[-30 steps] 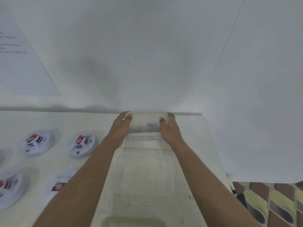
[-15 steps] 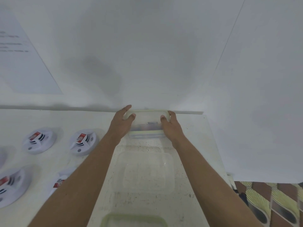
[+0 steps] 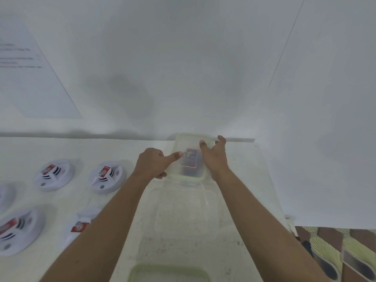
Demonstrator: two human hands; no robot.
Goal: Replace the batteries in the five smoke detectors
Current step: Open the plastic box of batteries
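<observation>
A clear battery container (image 3: 190, 159) with a pale green rim stands at the far edge of the white table (image 3: 126, 151), against the wall. Dark batteries show through it, blurred. My left hand (image 3: 153, 163) grips its left side, fingers curled and thumb stretched across the top. My right hand (image 3: 215, 157) lies against its right side, thumb on top and fingers spread behind it. White round smoke detectors with red labels lie to the left: one (image 3: 54, 174), a second (image 3: 106, 176), a third (image 3: 18, 231). My left forearm partly hides another detector (image 3: 82, 223).
An empty clear tub (image 3: 183, 212) sits between my forearms. A green-rimmed lid or tub (image 3: 168, 271) is cut off at the bottom edge. The table ends at a white wall on the right, with patterned floor (image 3: 335, 251) beyond. A paper sheet (image 3: 30, 78) hangs on the far wall.
The container's top now faces me more than before. My left hand has shifted to its left side with the thumb on top. My right hand's fingers have spread open behind it.
</observation>
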